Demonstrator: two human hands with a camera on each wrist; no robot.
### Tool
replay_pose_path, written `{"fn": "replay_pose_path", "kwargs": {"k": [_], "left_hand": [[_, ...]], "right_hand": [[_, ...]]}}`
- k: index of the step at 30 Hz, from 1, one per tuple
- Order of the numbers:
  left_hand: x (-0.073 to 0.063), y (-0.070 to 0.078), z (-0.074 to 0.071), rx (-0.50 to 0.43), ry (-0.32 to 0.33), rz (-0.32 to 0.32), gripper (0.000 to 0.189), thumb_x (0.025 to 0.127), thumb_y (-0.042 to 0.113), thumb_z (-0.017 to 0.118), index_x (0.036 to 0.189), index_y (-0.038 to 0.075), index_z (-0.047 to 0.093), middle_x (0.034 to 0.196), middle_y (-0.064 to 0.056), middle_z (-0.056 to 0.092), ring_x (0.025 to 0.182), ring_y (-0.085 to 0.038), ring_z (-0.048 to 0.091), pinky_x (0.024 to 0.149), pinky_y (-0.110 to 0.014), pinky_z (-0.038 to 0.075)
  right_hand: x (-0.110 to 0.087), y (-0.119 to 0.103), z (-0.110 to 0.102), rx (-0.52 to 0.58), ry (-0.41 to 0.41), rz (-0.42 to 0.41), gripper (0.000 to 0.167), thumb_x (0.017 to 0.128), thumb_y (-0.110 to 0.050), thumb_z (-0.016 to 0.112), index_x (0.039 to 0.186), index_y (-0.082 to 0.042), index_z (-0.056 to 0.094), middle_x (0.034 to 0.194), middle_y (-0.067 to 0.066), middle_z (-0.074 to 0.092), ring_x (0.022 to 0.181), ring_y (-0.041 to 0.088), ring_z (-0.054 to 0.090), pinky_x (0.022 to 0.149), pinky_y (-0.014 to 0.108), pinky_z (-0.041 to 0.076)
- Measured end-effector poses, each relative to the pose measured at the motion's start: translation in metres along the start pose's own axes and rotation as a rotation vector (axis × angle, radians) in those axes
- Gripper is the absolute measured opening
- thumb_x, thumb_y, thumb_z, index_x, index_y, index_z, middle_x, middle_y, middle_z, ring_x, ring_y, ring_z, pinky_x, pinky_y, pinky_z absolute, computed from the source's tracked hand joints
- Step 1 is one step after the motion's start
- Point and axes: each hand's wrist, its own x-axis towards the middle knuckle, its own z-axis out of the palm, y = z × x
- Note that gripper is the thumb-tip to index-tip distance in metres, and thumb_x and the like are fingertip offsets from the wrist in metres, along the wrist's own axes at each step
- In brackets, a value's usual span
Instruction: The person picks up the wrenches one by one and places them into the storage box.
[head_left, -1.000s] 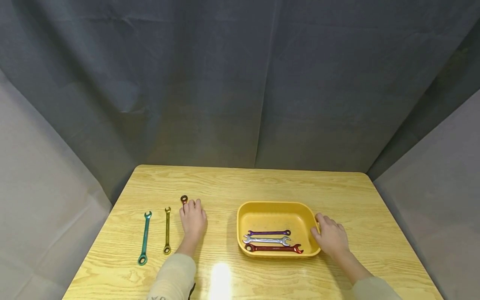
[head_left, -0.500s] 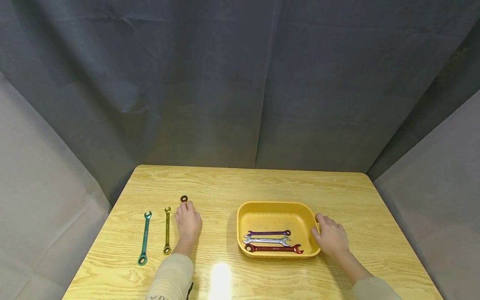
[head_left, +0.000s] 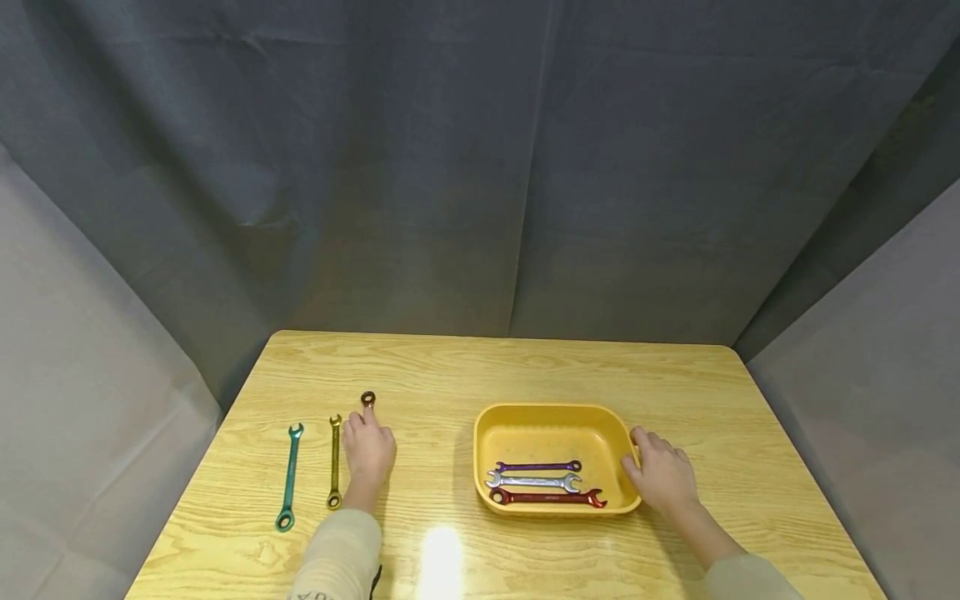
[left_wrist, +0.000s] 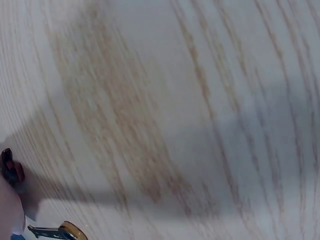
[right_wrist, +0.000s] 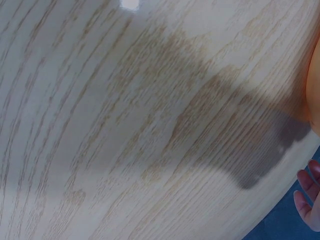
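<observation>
Shifted leftward, the left hand (head_left: 370, 450) partly covers a ring-ended wrench (head_left: 368, 406) on the table (head_left: 450, 371); its grip I cannot tell. The right hand (head_left: 662, 472) pinches the yellow tray (head_left: 551, 407) by its rim, presumably steadying it.

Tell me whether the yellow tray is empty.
Not empty: a purple wrench, a silver wrench and a red wrench lie inside the yellow tray.

Wood-grain desk (head_left: 438, 375): passages, obstructions

Passage: broad, between left hand (head_left: 369, 450) and yellow round-cornered plastic tray (head_left: 547, 407). Tray: far half free; near half taken by purple, silver and red metal wrenches (head_left: 532, 481), right wall by right hand (head_left: 663, 473). Left hand's left side: slim gold metal wrench (head_left: 335, 458).
</observation>
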Motion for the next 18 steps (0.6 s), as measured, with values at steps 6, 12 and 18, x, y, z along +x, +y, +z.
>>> {"fn": "replay_pose_path", "kwargs": {"k": [6,12,18], "left_hand": [[0.001,0.0,-0.003,-0.041,-0.02,-0.011,0.042,0.088,0.011,0.044,0.123,-0.011,0.04,0.103,-0.024,0.045,0.09,-0.034,0.041,0.08,-0.046,0.039],[0.004,0.003,-0.006,-0.038,-0.013,-0.039,0.037,0.085,0.01,0.044,0.114,-0.013,0.045,0.099,-0.025,0.048,0.087,-0.035,0.045,0.076,-0.045,0.043],[0.008,0.009,-0.011,-0.027,-0.03,-0.089,0.036,0.082,0.009,0.047,0.108,-0.016,0.048,0.093,-0.025,0.051,0.085,-0.038,0.049,0.075,-0.046,0.045]], "right_hand": [[0.0,0.001,0.001,-0.004,0.011,-0.005,0.028,0.084,-0.026,0.056,0.105,-0.009,0.049,0.089,0.009,0.058,0.081,0.029,0.057,0.069,0.049,0.045],[0.0,0.0,0.0,0.001,0.01,-0.009,0.027,0.084,-0.025,0.055,0.105,-0.008,0.049,0.089,0.009,0.058,0.081,0.03,0.057,0.069,0.05,0.045],[0.0,0.0,0.001,0.005,0.001,-0.007,0.028,0.084,-0.025,0.055,0.105,-0.008,0.049,0.092,0.01,0.058,0.083,0.031,0.057,0.07,0.05,0.044]]}}
